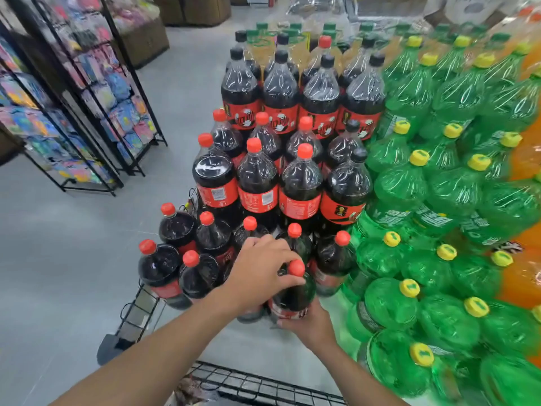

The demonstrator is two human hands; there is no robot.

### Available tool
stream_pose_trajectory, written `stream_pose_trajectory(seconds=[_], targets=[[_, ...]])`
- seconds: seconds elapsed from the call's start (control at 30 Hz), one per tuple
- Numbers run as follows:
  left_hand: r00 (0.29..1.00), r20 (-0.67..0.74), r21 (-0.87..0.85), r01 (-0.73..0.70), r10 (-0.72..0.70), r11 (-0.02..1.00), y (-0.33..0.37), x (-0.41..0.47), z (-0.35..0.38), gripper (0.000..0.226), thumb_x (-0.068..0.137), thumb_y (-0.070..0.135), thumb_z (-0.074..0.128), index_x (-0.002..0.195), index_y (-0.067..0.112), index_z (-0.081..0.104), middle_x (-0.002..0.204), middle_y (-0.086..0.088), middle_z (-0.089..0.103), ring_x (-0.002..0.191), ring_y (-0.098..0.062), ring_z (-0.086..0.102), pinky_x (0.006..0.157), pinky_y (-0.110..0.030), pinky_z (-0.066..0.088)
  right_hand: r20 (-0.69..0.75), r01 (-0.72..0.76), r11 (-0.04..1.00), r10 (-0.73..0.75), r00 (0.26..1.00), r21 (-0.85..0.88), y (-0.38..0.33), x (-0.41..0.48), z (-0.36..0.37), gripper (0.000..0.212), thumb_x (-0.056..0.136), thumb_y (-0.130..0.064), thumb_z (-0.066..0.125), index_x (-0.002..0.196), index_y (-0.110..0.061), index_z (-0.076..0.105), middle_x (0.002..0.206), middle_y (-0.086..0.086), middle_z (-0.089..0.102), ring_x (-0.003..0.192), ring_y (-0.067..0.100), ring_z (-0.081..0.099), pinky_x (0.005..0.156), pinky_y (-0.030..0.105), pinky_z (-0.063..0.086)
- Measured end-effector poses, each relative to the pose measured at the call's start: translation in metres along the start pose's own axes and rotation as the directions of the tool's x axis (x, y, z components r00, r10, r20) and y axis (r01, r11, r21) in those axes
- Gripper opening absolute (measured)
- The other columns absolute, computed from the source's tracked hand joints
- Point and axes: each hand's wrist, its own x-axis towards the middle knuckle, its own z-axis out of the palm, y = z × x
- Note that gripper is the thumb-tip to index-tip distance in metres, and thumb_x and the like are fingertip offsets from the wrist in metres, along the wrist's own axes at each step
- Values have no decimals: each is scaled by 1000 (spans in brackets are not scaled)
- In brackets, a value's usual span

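Nothing fancy: my bare left hand (260,271) and bare right hand (310,323), forearms uncovered from each wrist all the way back.

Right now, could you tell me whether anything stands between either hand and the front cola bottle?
Nothing visible does. The left hand grips the front cola bottle below its red cap, and the right hand holds it at the label; neighbouring cola bottles stand close behind.

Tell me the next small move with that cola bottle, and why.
Probably ease the dark red-capped plastic cola bottle straight up. The left hand grips its shoulder, the right hand holds its labelled base, and neighbouring red-capped bottles crowd its left side, so tilting might knock them.
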Motion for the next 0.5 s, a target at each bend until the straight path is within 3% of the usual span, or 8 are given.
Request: stream_pose_trajectory(seconds=[0.2, 0.33, 0.5], targets=[[998, 65, 41, 11, -14, 999, -6, 2, 10, 41, 85, 74, 59, 108, 42, 69, 99, 20, 56, 100, -6, 44, 86, -31, 24, 10, -24, 1000, 24, 1000, 11, 9, 5, 6, 103, 53, -40, 100, 139, -29, 45, 109, -9, 71, 100, 13, 65, 77, 25, 47], [994, 104, 44, 22, -26, 999, -8, 0, 14, 40, 86, 73, 59, 111, 43, 68, 102, 19, 59, 102, -8, 45, 89, -33, 28, 15, -42, 999, 42, 999, 21, 16, 8, 11, 101, 54, -42, 96, 140, -22, 47, 106, -6, 68, 100, 16, 64, 75, 25, 44], [994, 106, 57, 28, -34, 998, -9, 1, 15, 39, 86, 74, 59, 109, 43, 68, 99, 19, 58, 100, -7, 46, 87, -32, 28, 20, -67, 998, 66, 998, 13, 21, 11, 13, 97, 59, -39, 96, 141, -27, 45, 110, -6, 69, 106, 21, 67, 81, 29, 49]])
